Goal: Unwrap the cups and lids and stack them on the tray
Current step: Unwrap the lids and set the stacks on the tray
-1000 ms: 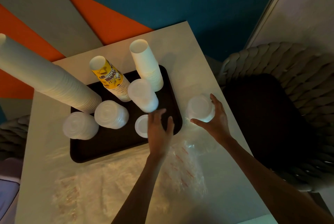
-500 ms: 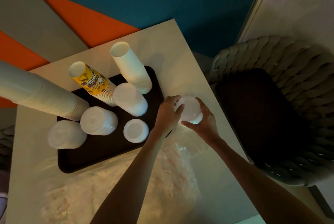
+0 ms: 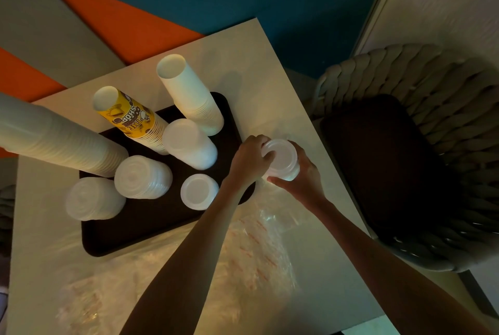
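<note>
Looks like mid-carry: gripping the lid stack (image 3: 280,156) just off the tray's (image 3: 151,224) right edge, over the table (image 3: 270,78), with left hand (image 3: 249,157) fingers curled on the top rim and right hand (image 3: 302,178) wrapped round the side. Next, probably setting it upright beside the short lid pile (image 3: 198,190).

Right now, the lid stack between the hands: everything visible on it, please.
The lid stack is a short, roughly upright pile of round, translucent white plastic lids, the top one flat with a raised rim. It is just off the right edge of the dark tray, over the white table. The left hand curls its fingers over the left rim, and the right hand wraps the right side. Crumpled clear wrapper lies on its near side. Whether the stack rests on the table cannot be told.
</note>
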`<state>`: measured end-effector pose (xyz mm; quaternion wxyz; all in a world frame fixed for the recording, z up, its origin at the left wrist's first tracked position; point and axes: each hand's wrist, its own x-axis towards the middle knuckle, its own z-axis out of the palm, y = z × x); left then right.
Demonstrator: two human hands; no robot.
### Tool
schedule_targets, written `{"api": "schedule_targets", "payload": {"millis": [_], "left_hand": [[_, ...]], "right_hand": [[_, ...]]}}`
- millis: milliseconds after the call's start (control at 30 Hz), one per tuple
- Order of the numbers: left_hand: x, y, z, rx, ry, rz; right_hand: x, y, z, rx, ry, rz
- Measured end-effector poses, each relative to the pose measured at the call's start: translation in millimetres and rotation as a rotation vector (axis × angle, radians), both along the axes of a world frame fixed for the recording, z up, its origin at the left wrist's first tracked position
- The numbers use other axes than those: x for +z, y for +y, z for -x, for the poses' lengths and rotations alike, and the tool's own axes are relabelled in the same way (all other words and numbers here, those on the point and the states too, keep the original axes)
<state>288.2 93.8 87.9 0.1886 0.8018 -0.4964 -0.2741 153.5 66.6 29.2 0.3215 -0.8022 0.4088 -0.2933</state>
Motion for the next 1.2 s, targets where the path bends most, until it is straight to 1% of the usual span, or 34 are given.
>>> {"api": "schedule_targets", "payload": {"millis": [167, 300, 367, 433, 567, 667, 733, 833, 967, 1067, 1200], "left_hand": [[7, 2, 5, 0.031, -0.047, 0.064], [13, 0, 8, 0.077, 0.007, 0.110], [14, 0, 8, 0.114, 0.102, 0.089], [18, 1, 7, 0.194, 0.224, 0.084], [31, 17, -4, 0.466, 0.517, 0.179], [32, 42, -15, 0.616, 0.612, 0.194], [26, 62, -24, 0.714, 0.592, 0.195], [16, 93, -39, 0.872, 0.508, 0.204], [6, 121, -54, 1.027, 0.394, 0.213], [0, 126, -62, 1.074, 0.372, 0.206], [-7, 131, -64, 1.049, 0.298, 0.160]], "right_hand": [[-4, 0, 1, 0.005, 0.023, 0.009], [-4, 1, 1, -0.006, 0.031, -0.103], [-2, 2, 1, -0.013, 0.035, -0.143], [-1, 2, 1, -0.015, 0.024, -0.164], [3, 2, 3, -0.004, -0.003, -0.160], [5, 3, 3, -0.002, 0.001, -0.152], [6, 5, 2, -0.008, 0.015, -0.180], [9, 6, -1, -0.037, 0.019, -0.224], [10, 7, -2, -0.040, 0.016, -0.219], [7, 7, -1, -0.031, 0.012, -0.213], [8, 8, -2, -0.033, 0.007, -0.201]]}}
